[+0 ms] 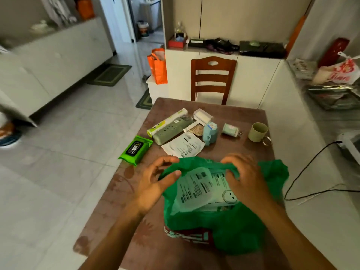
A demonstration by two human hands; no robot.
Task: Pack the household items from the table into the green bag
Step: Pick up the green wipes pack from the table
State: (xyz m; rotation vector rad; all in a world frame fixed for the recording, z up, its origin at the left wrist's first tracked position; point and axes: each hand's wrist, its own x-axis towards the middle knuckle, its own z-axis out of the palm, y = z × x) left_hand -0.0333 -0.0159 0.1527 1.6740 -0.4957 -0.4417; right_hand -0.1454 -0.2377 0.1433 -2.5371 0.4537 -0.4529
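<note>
This is a home, in its dining or living area. A brown dining table (229, 117) with a flower pattern stands on a pale tiled floor (64, 152), and a wooden chair (213, 78) is drawn up at its far edge. White cabinets (58, 61) run along the left wall, and a white counter (224, 75) behind the chair carries assorted household clutter. Small green mats (110, 75) lie on the floor, an orange shopping bag (158, 66) sits on a low stand, and an open doorway (144, 18) leads to another room.
</note>
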